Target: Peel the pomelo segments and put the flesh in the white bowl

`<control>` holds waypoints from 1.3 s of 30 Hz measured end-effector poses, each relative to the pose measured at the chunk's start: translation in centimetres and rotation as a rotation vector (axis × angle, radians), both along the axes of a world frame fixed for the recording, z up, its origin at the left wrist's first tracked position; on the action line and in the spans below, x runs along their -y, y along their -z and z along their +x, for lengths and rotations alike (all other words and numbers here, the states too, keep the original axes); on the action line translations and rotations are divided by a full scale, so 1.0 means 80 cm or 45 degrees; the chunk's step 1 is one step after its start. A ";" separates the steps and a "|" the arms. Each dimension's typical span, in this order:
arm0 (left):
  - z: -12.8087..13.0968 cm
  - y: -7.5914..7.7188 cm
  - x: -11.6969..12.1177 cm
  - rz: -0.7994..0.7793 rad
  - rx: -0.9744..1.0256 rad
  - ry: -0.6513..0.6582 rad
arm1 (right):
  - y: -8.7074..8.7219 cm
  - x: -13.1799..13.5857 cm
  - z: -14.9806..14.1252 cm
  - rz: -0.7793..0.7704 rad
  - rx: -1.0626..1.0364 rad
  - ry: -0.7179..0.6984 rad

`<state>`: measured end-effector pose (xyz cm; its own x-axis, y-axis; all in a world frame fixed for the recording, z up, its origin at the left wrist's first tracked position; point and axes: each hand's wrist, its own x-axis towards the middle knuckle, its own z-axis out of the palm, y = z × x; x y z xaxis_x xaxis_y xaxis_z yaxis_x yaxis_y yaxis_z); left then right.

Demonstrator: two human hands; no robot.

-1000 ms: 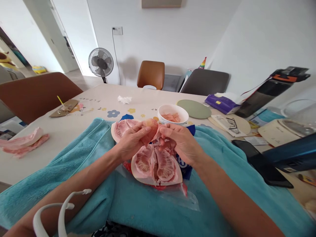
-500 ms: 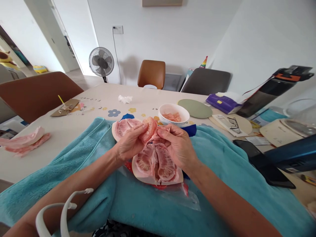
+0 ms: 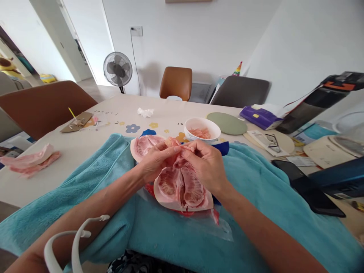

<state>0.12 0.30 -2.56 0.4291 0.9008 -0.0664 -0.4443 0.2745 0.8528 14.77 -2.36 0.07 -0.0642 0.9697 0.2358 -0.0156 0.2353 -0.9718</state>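
A pink pomelo segment (image 3: pixel 172 142) is pinched in my left hand (image 3: pixel 156 158), partly covered by the fingers. Closed beside it, my right hand (image 3: pixel 206 163) grips the segment's pale membrane (image 3: pixel 182 161) between thumb and fingers. Below both hands lies an opened pomelo piece (image 3: pixel 182 187), its thick rind underneath and its inner compartments facing up. Another pomelo piece (image 3: pixel 145 146) rests behind my left hand. Just beyond my right hand stands a white bowl (image 3: pixel 216 132) containing peeled pink pulp (image 3: pixel 200 132).
Clear plastic packaging (image 3: pixel 222 229) lies under the fruit on a teal blanket (image 3: pixel 170 242). Peeled rind (image 3: pixel 31 161) is at the left. A phone (image 3: pixel 307 187), a blue bottle (image 3: pixel 341 176), a purple tissue pack (image 3: pixel 260 117) and a green mat (image 3: pixel 227 123) occupy the right side.
The segment tipped up into fuller view half a second ago, then turned down behind my left fingers. My hands have drawn closer together, with the membrane bunched between them.
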 end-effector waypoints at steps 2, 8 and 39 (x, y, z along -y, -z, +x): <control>0.002 -0.003 0.001 -0.014 0.068 0.008 | 0.002 0.002 -0.006 0.007 -0.078 -0.009; 0.010 -0.007 0.005 -0.162 0.228 -0.026 | 0.015 0.001 -0.021 -0.005 -0.417 -0.060; 0.012 -0.004 0.011 0.178 -0.089 -0.380 | 0.008 -0.008 0.002 0.026 0.627 -0.080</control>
